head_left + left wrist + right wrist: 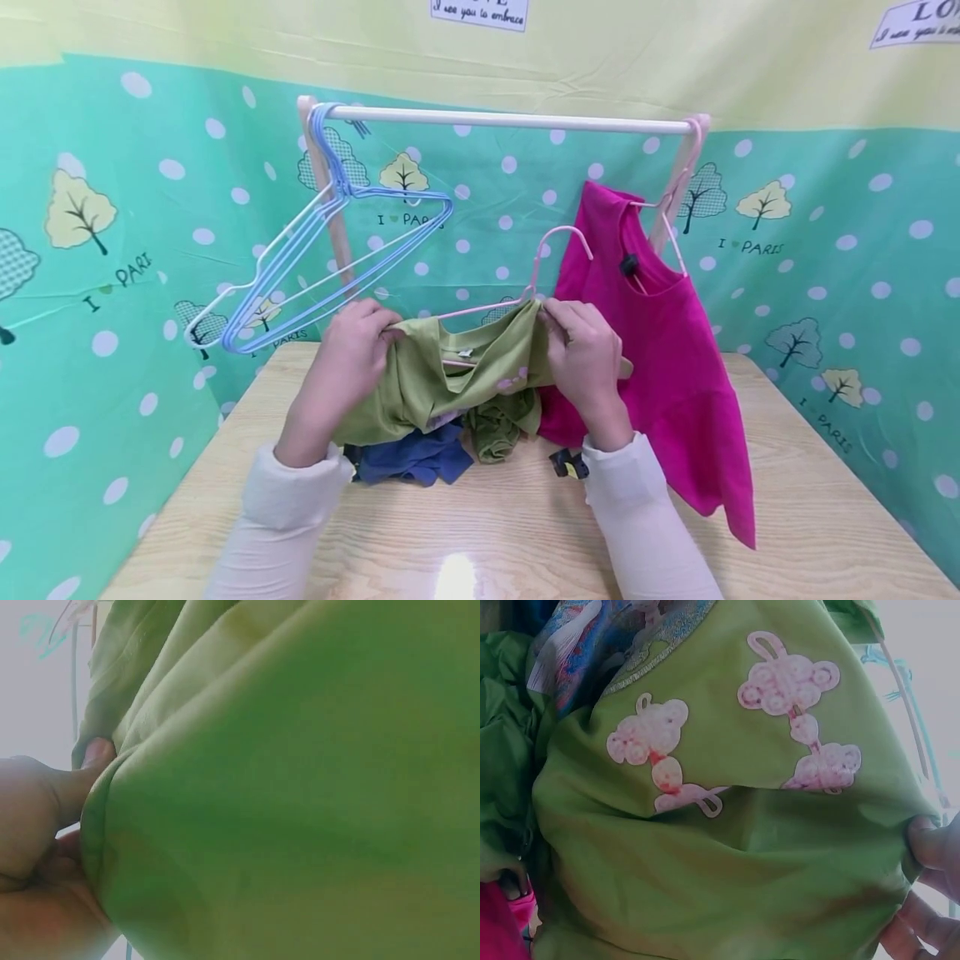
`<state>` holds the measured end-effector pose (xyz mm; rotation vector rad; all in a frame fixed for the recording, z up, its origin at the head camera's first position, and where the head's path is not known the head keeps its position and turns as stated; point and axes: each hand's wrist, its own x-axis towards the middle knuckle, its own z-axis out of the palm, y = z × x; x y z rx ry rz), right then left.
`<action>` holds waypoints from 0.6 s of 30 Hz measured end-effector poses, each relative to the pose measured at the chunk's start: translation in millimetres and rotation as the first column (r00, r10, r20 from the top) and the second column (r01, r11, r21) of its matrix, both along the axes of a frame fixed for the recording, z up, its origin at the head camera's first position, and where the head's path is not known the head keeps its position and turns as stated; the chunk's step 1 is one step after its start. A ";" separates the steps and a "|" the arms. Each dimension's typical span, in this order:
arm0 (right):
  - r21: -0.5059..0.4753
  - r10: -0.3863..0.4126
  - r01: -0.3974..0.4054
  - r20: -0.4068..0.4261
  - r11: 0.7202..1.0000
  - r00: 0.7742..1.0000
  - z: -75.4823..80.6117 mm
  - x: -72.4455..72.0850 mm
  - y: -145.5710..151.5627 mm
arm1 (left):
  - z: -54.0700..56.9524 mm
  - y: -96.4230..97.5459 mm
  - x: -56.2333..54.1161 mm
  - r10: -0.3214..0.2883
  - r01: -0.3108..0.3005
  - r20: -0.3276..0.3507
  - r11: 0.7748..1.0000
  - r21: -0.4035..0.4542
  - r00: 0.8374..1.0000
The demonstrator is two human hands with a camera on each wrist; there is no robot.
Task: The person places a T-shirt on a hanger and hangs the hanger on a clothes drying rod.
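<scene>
Both hands hold up a green shirt (408, 367) by its shoulders, above the table. The left hand (348, 367) pinches the cloth on the left side, its thumb (97, 754) pressed on a fold in the left wrist view. By the collar, the right hand (585, 354) grips the other shoulder. A pink hanger (480, 309) runs inside the neck opening, its hook standing up free of the rod. In the right wrist view, pink knot-shaped prints (787, 682) show on the shirt front, and fingers (930, 844) hold the edge.
A rack with a white rod (510, 121) stands behind. Blue and white hangers (330, 208) hang at its left end, a magenta sleeveless garment (667, 358) on a pink hanger at its right. Blue cloth (420, 457) and crumpled green cloth (498, 429) lie on the wooden table (390, 533).
</scene>
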<state>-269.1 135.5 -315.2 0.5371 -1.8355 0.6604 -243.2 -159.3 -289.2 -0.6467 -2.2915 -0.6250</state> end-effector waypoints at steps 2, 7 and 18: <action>0.002 0.003 -0.003 -0.005 1.000 1.000 0.8 1.5 -1.4 | -0.2 0.9 0.2 0.002 -0.002 -0.007 1.000 0.001 1.000; -0.008 0.007 -0.008 -0.026 1.000 1.000 1.6 4.0 -5.4 | -0.5 5.3 0.8 -0.003 0.003 -0.048 1.000 -0.006 0.999; 0.018 0.044 -0.043 -0.045 0.999 0.998 1.1 8.1 -15.7 | -3.3 16.0 2.4 -0.031 0.034 -0.091 0.999 0.033 0.995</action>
